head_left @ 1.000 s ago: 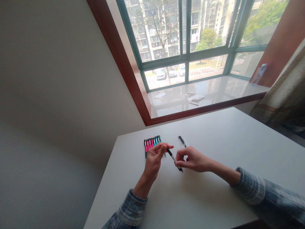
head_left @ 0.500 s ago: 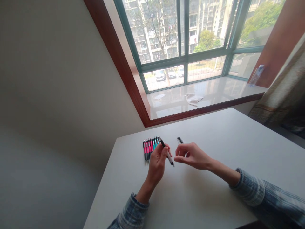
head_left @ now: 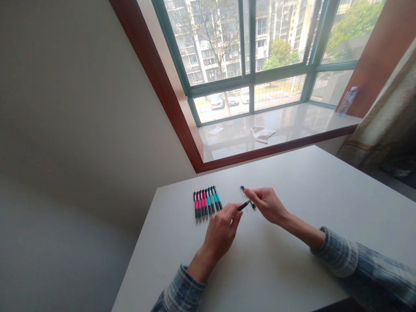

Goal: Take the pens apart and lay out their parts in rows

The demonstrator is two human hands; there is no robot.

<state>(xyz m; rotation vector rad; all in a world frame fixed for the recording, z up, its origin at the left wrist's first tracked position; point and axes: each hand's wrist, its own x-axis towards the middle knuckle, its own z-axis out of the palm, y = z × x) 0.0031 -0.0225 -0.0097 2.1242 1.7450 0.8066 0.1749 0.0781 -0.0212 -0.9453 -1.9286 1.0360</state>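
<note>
My left hand [head_left: 222, 229] is closed around a pen [head_left: 243, 206]. Its black grip end sticks out past my fingertips, with the point aimed right, toward my other hand. My right hand [head_left: 268, 206] is curled, thumb and fingers together, just beside the pen's point; what it holds, if anything, is hidden. Under and behind it on the table lie a black-ended pen [head_left: 253, 206] and a thin clear piece [head_left: 244, 200], both partly covered. To the left, a row of pens [head_left: 203, 203] lies side by side, pink ones left and teal ones right, all with black grips.
The white table [head_left: 286, 268] meets the wall and a red-brown window frame [head_left: 227, 163] at its far side. On the sill lie a cloth [head_left: 262, 133] and a paper piece [head_left: 215, 130]; a clear bottle [head_left: 347, 103] stands at the right. A dark edge [head_left: 334, 306] shows at bottom.
The left hand has turned over, swinging the pen's point up and right toward the right hand. The right hand's fingers have drawn together, and more of the pen row shows.
</note>
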